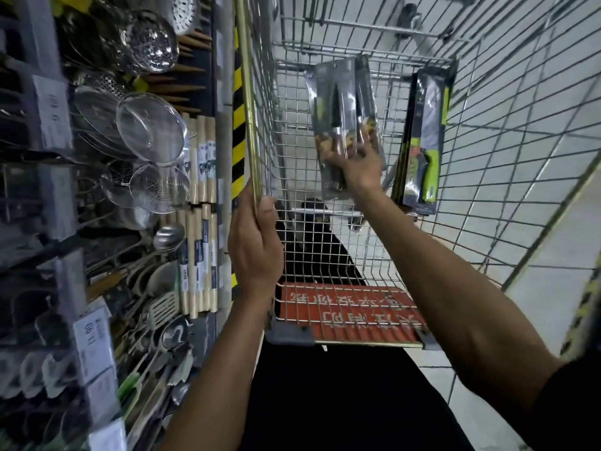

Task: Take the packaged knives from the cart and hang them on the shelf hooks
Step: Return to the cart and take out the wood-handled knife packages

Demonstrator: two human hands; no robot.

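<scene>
Right hand (356, 164), fingers (364, 143) spread and pressed against two clear-fronted knife packs (341, 125), gripping them at their lower ends inside the wire cart (325, 222). Packs upright, overlapping; dark blades visible through plastic, handles with brown and yellow markings, grey card backing with a hang hole at top. Left hand (255, 245) wrapped closed around the cart's brass-coloured rim bar (248, 109).

A third knife pack (422, 141) stands on end against the cart's right wall, apart from the held pair: black card, pale blade, lime-green handle. A red sign with printed characters (351, 314) lies at the near end of the cart.

Floor (536, 157) is pale tile. To the left, a shelf (97, 190) crowded with hanging strainers (151, 128), ladles, spatulas and wooden rolling pins (201, 164); white price tags (92, 333) in front. A yellow-and-black striped post (239, 125) stands between shelf and cart.
</scene>
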